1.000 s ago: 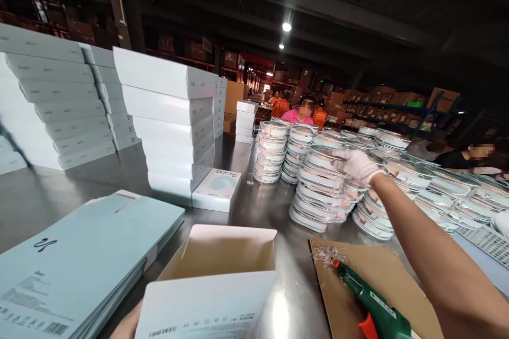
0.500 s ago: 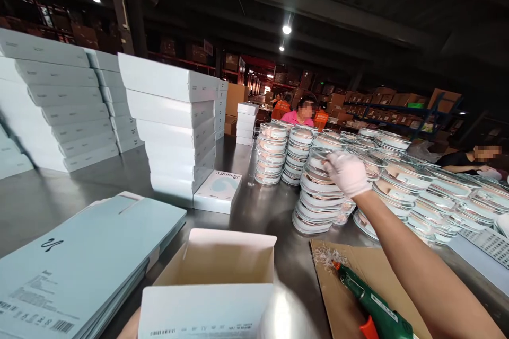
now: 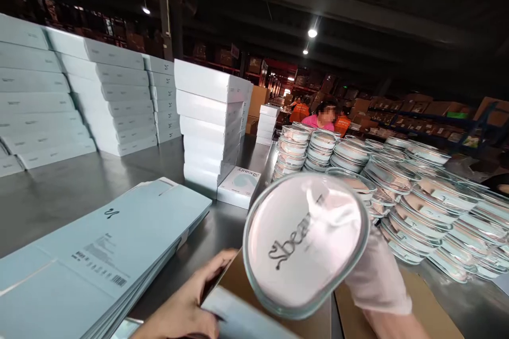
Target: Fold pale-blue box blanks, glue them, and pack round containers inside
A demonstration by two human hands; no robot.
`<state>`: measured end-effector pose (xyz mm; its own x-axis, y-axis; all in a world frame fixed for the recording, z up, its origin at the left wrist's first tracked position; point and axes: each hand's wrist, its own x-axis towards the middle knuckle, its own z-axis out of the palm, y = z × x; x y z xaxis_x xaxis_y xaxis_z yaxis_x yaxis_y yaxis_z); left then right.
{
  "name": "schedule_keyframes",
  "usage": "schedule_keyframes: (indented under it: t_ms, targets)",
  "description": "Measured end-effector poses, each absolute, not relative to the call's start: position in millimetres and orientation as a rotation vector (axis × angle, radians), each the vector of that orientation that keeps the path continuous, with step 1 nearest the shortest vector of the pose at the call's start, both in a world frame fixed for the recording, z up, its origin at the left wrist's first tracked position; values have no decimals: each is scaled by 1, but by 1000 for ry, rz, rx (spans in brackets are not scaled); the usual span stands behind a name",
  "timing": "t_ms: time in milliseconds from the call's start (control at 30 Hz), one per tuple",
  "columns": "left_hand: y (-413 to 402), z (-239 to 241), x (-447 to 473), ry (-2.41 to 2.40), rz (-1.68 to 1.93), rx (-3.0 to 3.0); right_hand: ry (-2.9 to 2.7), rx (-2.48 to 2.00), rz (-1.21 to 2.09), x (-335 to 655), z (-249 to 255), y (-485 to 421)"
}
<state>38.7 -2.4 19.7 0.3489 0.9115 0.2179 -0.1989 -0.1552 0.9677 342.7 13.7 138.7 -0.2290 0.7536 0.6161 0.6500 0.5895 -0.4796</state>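
Note:
My right hand (image 3: 379,273), in a white glove, grips an oval clear-plastic case (image 3: 294,270) by its right side. The case is tilted, its pale pink face with the lettering "beauty" turned toward me, and it hangs over the open carton (image 3: 242,315). Bare, my left hand (image 3: 186,302) is wrapped round the left end of that pale-blue carton, thumb in front and fingers behind. The case covers much of the carton's opening. Left of it lies a stack of flat pale-blue cartons (image 3: 139,222).
Stacked oval cases (image 3: 433,212) fill the table's right side. Closed white boxes stand in a tall stack (image 3: 202,127) and in rows (image 3: 123,95) at the left. One box (image 3: 238,186) lies flat. A cardboard sheet (image 3: 421,296) is at the lower right. A person in pink (image 3: 324,119) is beyond.
My right hand has lifted an oval case off a stack and brought it toward me, over the carton. My left hand shows more now. The view has swung left.

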Motion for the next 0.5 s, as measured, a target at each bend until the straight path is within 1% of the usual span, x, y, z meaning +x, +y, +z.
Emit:
schedule_keyframes:
  t_ms: [167, 300, 333, 400, 500]
  targets:
    - [-9, 5, 49, 750, 1187, 1311, -1676, -1089, 304, 324, 94, -28]
    - [-24, -19, 57, 830, 1287, 1201, -1492, -794, 341, 311, 44, -33]
    - [-27, -24, 57, 879, 1332, 1173, -1480, -764, 417, 310, 32, -31]
    - [-33, -30, 56, 922, 1415, 1212, -1511, -848, 632, 311, 12, -28]
    - [-38, -24, 56, 796, 1439, 1448, -1555, -1047, 867, 314, -4, -30]
